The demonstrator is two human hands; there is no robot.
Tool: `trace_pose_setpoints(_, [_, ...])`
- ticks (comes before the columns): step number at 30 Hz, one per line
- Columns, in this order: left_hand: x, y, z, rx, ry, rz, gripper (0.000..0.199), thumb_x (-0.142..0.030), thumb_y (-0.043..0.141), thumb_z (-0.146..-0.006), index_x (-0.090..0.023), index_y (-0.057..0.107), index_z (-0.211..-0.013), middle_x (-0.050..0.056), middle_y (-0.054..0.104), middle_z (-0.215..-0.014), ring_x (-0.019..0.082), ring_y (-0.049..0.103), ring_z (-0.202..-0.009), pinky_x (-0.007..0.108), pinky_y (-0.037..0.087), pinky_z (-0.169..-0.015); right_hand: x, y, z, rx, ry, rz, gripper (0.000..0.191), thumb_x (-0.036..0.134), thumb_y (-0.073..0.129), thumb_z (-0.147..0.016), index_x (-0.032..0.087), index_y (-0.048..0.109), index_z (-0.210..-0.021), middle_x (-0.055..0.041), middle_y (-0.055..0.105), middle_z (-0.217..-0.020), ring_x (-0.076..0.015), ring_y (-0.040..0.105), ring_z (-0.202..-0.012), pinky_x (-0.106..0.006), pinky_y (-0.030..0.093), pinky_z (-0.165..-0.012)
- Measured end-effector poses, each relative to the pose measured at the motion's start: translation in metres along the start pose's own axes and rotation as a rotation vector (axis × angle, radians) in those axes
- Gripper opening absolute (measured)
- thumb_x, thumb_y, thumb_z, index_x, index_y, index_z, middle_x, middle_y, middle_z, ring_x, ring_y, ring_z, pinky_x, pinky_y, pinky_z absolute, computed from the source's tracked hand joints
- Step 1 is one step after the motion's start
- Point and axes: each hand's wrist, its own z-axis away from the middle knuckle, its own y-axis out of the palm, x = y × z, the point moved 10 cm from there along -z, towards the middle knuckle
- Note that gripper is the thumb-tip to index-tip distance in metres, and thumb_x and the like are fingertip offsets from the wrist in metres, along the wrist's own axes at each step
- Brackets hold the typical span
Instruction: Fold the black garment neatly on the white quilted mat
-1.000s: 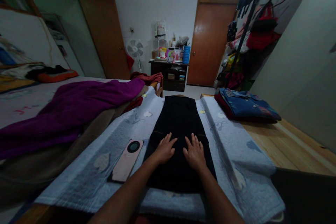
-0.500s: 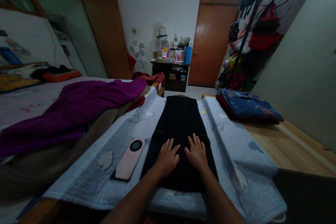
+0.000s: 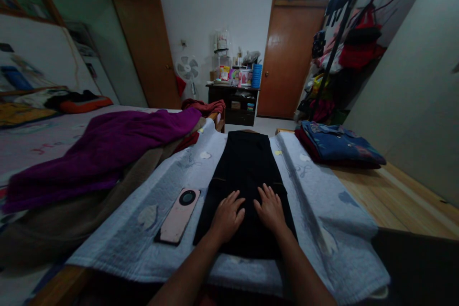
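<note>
A black garment [image 3: 247, 162], folded into a long narrow shape, lies flat on a pale blue quilted cover [image 3: 315, 210]. On its nearer half rests my left hand [image 3: 228, 215], palm down with the fingers stretched out. My right hand [image 3: 269, 206] lies flat on the same cloth a little to the right, fingers spread. Neither hand grips anything. Left of the garment, a pink phone [image 3: 178, 220] with a round black camera ring lies face down on the cover.
A purple cloth [image 3: 103, 146] and a brown blanket [image 3: 143, 167] lie on the bed at left. Folded clothes, a denim piece [image 3: 340, 143] on top, sit on a wooden surface [image 3: 366, 191] at right. Farther back stand a fan [image 3: 187, 68] and a dark cabinet [image 3: 233, 105].
Both hands stay flat on the black garment, with only a very slight shift. The view has moved slightly; the garment and phone lie as before.
</note>
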Motion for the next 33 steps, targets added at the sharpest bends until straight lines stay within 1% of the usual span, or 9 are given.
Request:
trace_pose_setpoints(5, [0.002, -0.005, 0.003, -0.082, 0.0, 0.038, 0.036, -0.032, 0.046, -0.091, -0.02, 0.058, -0.122, 0.007, 0.049, -0.139, 0.022, 0.04, -0.132, 0.042, 0.035, -0.108, -0.003, 0.004, 0.005, 0.024, -0.026, -0.02, 0.054, 0.037, 0.037, -0.091, 0.017, 0.04, -0.141, -0.0071, 0.029, -0.152, -0.0249, 0.024, -0.14, -0.043, 0.019, -0.111])
trace_pose_setpoints(11, [0.001, -0.013, 0.009, -0.168, 0.009, 0.064, 0.031, -0.032, 0.048, -0.091, -0.022, 0.062, -0.116, 0.006, 0.056, -0.132, 0.023, 0.047, -0.125, 0.043, 0.04, -0.104, -0.006, 0.009, 0.013, -0.001, -0.039, -0.033, 0.052, 0.036, 0.037, -0.092, 0.017, 0.042, -0.14, -0.007, 0.032, -0.151, -0.0267, 0.026, -0.139, -0.044, 0.024, -0.11])
trace_pose_setpoints(16, [0.001, -0.018, 0.01, -0.206, 0.014, 0.076, 0.029, -0.032, 0.05, -0.09, -0.021, 0.064, -0.112, 0.007, 0.059, -0.128, 0.024, 0.051, -0.119, 0.045, 0.042, -0.101, -0.005, 0.0, 0.019, -0.061, -0.058, -0.062, 0.046, 0.028, 0.043, -0.09, 0.014, 0.051, -0.132, -0.0116, 0.045, -0.142, -0.0289, 0.036, -0.133, -0.047, 0.027, -0.108])
trace_pose_setpoints(19, [-0.001, -0.021, 0.01, -0.23, 0.03, 0.085, 0.027, -0.031, 0.051, -0.089, -0.022, 0.065, -0.111, 0.007, 0.06, -0.125, 0.024, 0.051, -0.117, 0.045, 0.042, -0.1, 0.006, -0.014, 0.02, -0.135, -0.108, -0.136, 0.038, 0.02, 0.043, -0.087, 0.014, 0.06, -0.12, -0.012, 0.055, -0.133, -0.0269, 0.043, -0.129, -0.049, 0.024, -0.11])
trace_pose_setpoints(22, [-0.004, -0.021, 0.011, -0.226, 0.04, 0.072, 0.026, -0.029, 0.051, -0.089, -0.022, 0.065, -0.11, 0.007, 0.059, -0.125, 0.024, 0.05, -0.117, 0.045, 0.042, -0.1, 0.029, -0.023, 0.022, -0.171, -0.231, -0.273, 0.036, 0.02, 0.04, -0.088, 0.015, 0.062, -0.116, -0.0113, 0.056, -0.132, -0.0216, 0.046, -0.127, -0.044, 0.028, -0.11])
trace_pose_setpoints(24, [-0.005, -0.021, 0.011, -0.216, 0.043, 0.061, 0.026, -0.029, 0.051, -0.089, -0.022, 0.065, -0.111, 0.007, 0.059, -0.126, 0.024, 0.05, -0.117, 0.044, 0.041, -0.1, 0.04, -0.019, 0.024, -0.15, -0.268, -0.316, 0.036, 0.023, 0.038, -0.091, 0.015, 0.061, -0.117, -0.0118, 0.056, -0.131, -0.0207, 0.048, -0.125, -0.043, 0.03, -0.109])
trace_pose_setpoints(26, [-0.006, -0.021, 0.011, -0.213, 0.044, 0.057, 0.026, -0.029, 0.051, -0.089, -0.022, 0.065, -0.111, 0.007, 0.059, -0.126, 0.024, 0.05, -0.117, 0.044, 0.041, -0.101, 0.045, -0.012, 0.025, -0.123, -0.26, -0.296, 0.037, 0.025, 0.036, -0.093, 0.015, 0.062, -0.117, -0.012, 0.058, -0.13, -0.0214, 0.048, -0.125, -0.044, 0.03, -0.109])
trace_pose_setpoints(29, [-0.005, -0.022, 0.011, -0.208, 0.038, 0.059, 0.027, -0.026, 0.052, -0.088, -0.021, 0.065, -0.111, 0.008, 0.059, -0.125, 0.024, 0.049, -0.118, 0.044, 0.04, -0.101, 0.045, -0.004, 0.028, -0.097, -0.237, -0.225, 0.038, 0.024, 0.033, -0.094, 0.016, 0.061, -0.119, -0.0106, 0.057, -0.131, -0.0215, 0.046, -0.127, -0.046, 0.028, -0.109])
trace_pose_setpoints(33, [-0.003, -0.021, 0.011, -0.197, 0.028, 0.073, 0.027, -0.024, 0.052, -0.087, -0.022, 0.065, -0.11, 0.007, 0.059, -0.126, 0.023, 0.05, -0.118, 0.043, 0.041, -0.101, 0.04, -0.001, 0.03, -0.077, -0.227, -0.15, 0.039, 0.026, 0.034, -0.095, 0.019, 0.057, -0.125, -0.008, 0.052, -0.137, -0.0217, 0.041, -0.131, -0.045, 0.031, -0.107])
